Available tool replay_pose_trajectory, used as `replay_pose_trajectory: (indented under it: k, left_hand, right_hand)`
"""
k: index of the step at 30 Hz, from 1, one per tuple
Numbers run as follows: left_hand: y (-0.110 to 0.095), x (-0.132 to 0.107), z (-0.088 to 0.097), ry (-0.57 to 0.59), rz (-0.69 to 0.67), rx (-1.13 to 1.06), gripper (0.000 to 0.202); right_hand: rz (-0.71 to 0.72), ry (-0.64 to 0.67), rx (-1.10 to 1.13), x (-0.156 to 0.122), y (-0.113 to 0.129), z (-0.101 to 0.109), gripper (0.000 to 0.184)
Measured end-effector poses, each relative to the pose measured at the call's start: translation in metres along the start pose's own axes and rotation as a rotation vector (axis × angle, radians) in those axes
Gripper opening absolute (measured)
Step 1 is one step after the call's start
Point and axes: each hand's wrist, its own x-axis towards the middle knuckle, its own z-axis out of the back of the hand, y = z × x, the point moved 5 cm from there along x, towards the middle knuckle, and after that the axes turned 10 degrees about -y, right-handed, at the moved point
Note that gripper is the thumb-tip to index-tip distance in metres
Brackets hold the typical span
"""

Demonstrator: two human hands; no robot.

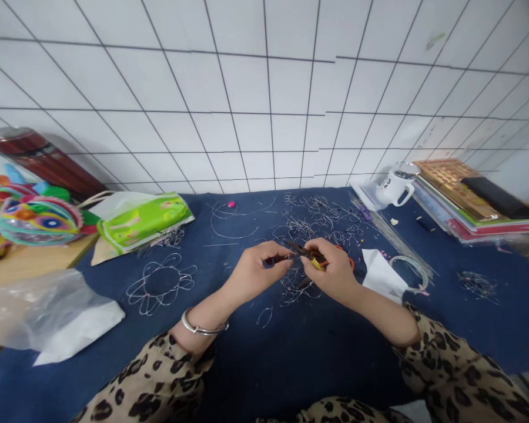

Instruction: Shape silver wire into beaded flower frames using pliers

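Over the bench (pixel 291 358), above the wire (pixel 314 218), holding close together, presumably for fine control, the left hand (pixel 261 268), pinched on something too small to identify, and the right hand (pixel 334 271), clenched around the pliers (pixel 307 252), pointing leftward and slightly away from the body along their slanting long axis.

A single head-worn camera looks forward and down over the wearer's side of the dark blue, cloth-covered bench (pixel 326 335). It sits near the bench, its wide view reaching the white, dark-lined tiled wall (pixel 247 82) behind it.
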Motion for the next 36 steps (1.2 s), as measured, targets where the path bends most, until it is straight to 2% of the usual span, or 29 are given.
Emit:
replay_pose_trajectory:
  k: [13, 25, 36]
  left_hand:
    - [0.005, -0.001, -0.001, -0.014, 0.052, -0.063, 0.020]
    - [0.011, -0.001, -0.002, -0.027, 0.067, -0.072, 0.015]
    - [0.011, -0.001, -0.001, -0.066, 0.103, -0.061, 0.016]
  right_hand:
    - [-0.022, -0.013, -0.002, -0.001, -0.002, 0.000, 0.014]
    - [-0.022, -0.033, -0.004, -0.001, -0.001, -0.002, 0.013]
    - [-0.088, -0.027, 0.024, -0.001, -0.007, -0.005, 0.011]
